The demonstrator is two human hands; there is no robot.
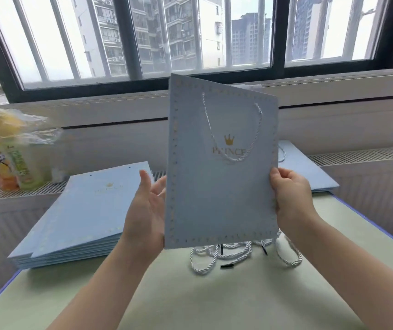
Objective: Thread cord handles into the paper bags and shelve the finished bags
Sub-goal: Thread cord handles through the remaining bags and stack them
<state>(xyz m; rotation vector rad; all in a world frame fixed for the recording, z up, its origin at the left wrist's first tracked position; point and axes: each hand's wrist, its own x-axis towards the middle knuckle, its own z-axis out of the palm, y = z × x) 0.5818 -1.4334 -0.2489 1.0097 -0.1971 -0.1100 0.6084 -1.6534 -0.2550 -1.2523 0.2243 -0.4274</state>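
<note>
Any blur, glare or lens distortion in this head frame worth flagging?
Head view: bright window backlighting washes out the sky; wide-angle bends the window bars and frame; the snack packets at left are motion-blurred; the held bag and its gold print stay readable but soft.

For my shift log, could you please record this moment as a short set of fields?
held: bag, upright, flat, cord handle threaded on the front
right hand: grips the bag's right edge
left hand: open, palm at the bag's left edge
left: stack of bags
right: flat bag behind the held one
table: loose cords under the bag
</note>
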